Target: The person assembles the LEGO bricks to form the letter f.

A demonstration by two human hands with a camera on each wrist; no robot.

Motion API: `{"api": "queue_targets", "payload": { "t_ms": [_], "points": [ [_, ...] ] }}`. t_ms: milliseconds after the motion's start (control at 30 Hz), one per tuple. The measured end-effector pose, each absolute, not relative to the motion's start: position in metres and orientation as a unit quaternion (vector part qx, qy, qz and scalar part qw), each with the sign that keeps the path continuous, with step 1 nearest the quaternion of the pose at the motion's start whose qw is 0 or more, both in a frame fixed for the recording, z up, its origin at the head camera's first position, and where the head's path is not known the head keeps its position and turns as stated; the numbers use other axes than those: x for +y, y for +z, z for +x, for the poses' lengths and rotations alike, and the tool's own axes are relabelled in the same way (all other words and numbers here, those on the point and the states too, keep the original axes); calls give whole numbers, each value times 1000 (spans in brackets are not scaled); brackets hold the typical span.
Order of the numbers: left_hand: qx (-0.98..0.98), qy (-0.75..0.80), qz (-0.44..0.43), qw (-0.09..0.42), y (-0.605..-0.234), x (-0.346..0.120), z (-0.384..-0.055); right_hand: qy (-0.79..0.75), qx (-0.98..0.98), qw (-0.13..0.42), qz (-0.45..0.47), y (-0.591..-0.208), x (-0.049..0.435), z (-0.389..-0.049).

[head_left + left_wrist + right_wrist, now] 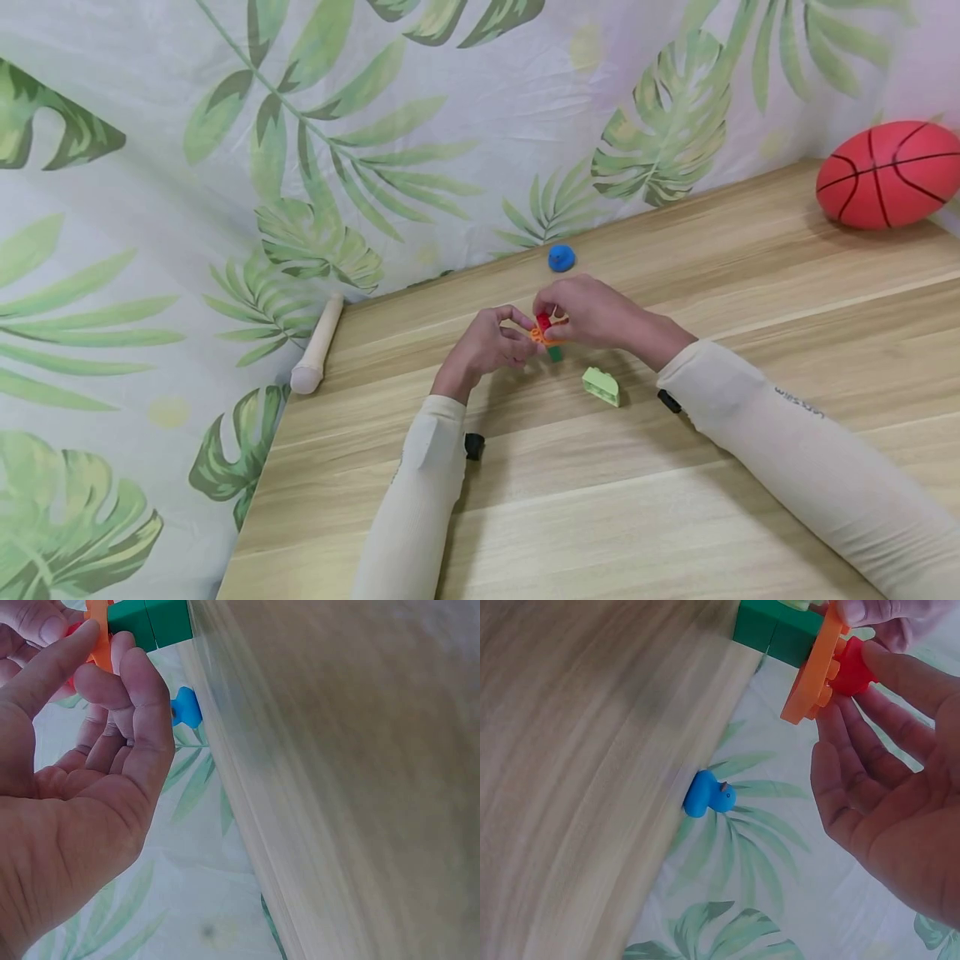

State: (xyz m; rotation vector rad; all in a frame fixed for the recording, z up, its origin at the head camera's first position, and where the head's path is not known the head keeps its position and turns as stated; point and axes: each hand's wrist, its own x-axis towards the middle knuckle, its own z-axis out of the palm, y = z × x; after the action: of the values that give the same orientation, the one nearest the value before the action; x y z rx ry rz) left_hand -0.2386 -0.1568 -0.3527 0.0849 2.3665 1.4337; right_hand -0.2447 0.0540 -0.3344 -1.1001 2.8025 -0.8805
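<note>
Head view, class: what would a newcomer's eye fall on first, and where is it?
Probably the red ball with black lines, at the far right of the table. Next, near the middle, the left hand pinches an orange piece and the right hand a red block. Beyond them, a small blue duck sits near the back edge.

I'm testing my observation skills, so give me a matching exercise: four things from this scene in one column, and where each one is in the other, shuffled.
Things
1. Red brick
2. Lime brick
3. Duck
4. Ball

Places
A. Just beyond the right hand
B. At the far right of the table
C. Pinched by the right hand
D. On the table, on the near side of the right hand

Pairs: 1-C, 2-D, 3-A, 4-B
</note>
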Motion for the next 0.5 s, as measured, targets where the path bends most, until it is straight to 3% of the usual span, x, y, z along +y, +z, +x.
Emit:
{"api": "queue_targets", "payload": {
  "t_ms": [500],
  "points": [
    [845, 501, 28, 183, -354, -155, -238, -292, 898, 5, -329, -341, 54, -246]
  ]
}}
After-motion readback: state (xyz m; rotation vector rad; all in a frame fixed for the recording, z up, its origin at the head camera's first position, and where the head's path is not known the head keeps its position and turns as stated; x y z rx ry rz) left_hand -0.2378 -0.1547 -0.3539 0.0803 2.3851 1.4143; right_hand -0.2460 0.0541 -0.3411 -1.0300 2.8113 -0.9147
